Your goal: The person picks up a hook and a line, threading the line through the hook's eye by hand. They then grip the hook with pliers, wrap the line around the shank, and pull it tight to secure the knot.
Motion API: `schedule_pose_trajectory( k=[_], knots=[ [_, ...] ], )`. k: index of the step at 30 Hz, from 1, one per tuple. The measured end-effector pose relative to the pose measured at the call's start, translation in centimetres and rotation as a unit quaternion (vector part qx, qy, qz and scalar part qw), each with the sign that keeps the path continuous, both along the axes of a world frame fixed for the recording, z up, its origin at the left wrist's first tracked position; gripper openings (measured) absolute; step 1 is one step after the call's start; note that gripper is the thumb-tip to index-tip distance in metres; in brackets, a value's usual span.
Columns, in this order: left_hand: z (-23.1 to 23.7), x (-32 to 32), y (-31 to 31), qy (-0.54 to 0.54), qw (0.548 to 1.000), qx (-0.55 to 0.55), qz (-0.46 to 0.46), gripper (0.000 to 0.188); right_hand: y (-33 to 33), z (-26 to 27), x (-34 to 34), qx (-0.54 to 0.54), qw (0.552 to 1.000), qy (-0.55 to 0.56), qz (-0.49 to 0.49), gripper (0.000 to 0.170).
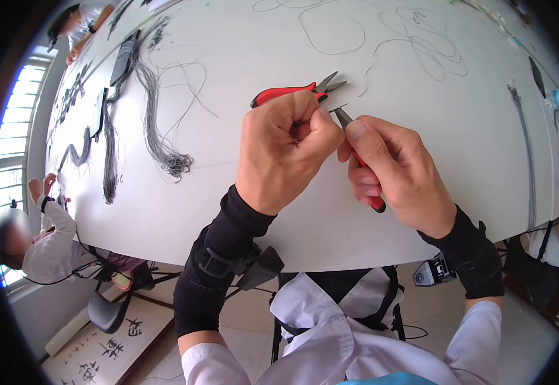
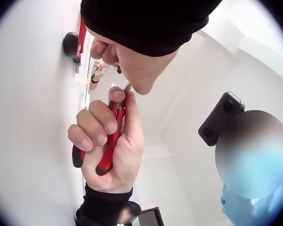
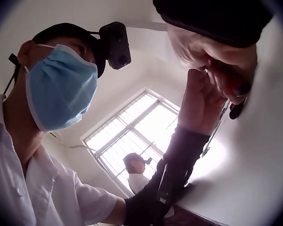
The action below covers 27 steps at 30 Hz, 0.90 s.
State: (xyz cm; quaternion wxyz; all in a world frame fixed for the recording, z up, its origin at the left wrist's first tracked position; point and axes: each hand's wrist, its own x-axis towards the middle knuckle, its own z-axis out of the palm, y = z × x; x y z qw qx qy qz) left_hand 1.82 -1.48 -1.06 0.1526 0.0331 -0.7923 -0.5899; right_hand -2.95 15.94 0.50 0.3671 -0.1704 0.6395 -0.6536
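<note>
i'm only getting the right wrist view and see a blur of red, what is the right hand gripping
Observer: The right hand grips a pair of red-handled pliers, seen clearly in the left wrist view.
Operator: is another tool lying out, open or closed
Observer: In the head view, a second pair of needle-nose pliers lies just beyond the left hand, jaws spread open.
Operator: anything over on the right side of the table
Observer: Yes, a long, thin bundle of dark strands lies near the right-hand edge of the white table.
</note>
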Motion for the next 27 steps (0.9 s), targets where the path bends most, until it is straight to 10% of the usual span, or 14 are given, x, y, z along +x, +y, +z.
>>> schedule_pose_trajectory(
  k=[27],
  knots=[
    [-0.3, 0.5, 1.0, 0.008, 0.994, 0.111, 0.003, 0.042, 0.7, 0.9, -1.0, -0.068, 0.965, -0.243, 0.065, 0.044]
  ],
)
